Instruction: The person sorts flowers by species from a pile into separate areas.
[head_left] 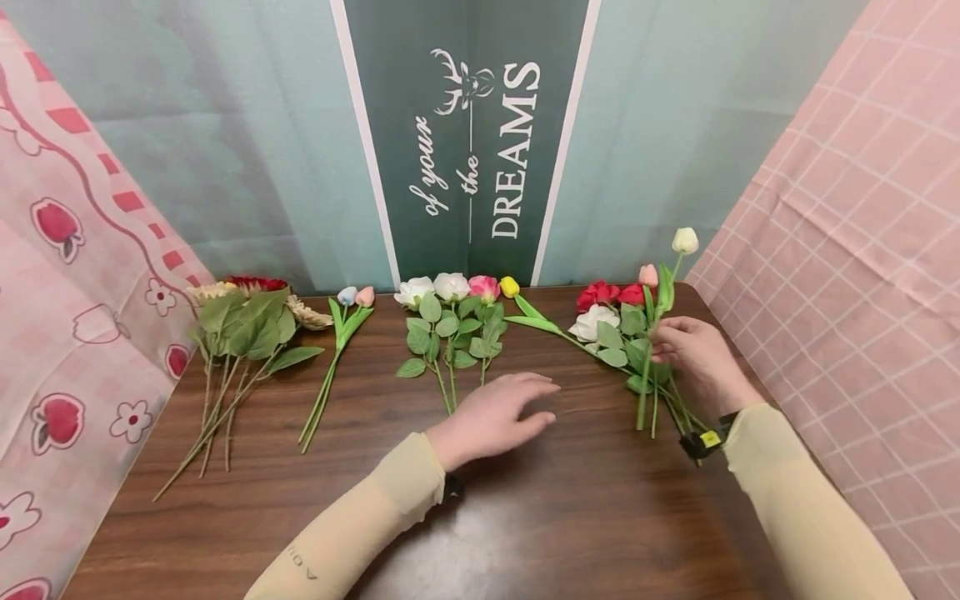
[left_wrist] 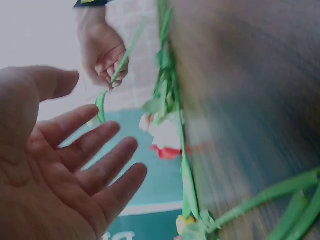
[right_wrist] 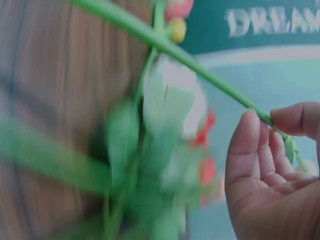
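My right hand (head_left: 662, 345) pinches the green stem (head_left: 647, 367) of a white-budded tulip (head_left: 685, 241), holding it upright over the pile of red and white roses (head_left: 609, 310) at the table's right. In the right wrist view the thumb and forefinger of that hand (right_wrist: 267, 122) close on the thin stem (right_wrist: 190, 59). My left hand (head_left: 525, 398) hovers flat, fingers straight, over the middle of the wooden table (head_left: 525, 517), holding nothing. The left wrist view shows its bare palm (left_wrist: 75, 165), with the right hand (left_wrist: 106, 56) and stem (left_wrist: 129, 50) beyond.
Along the back edge lie a yellow tulip (head_left: 510, 287), a bunch of white and pink roses (head_left: 450, 317), two small tulips (head_left: 352, 302) and a leafy bunch (head_left: 243, 325) at the far left. Pink cloths hang at both sides; a green poster (head_left: 468, 142) stands behind.
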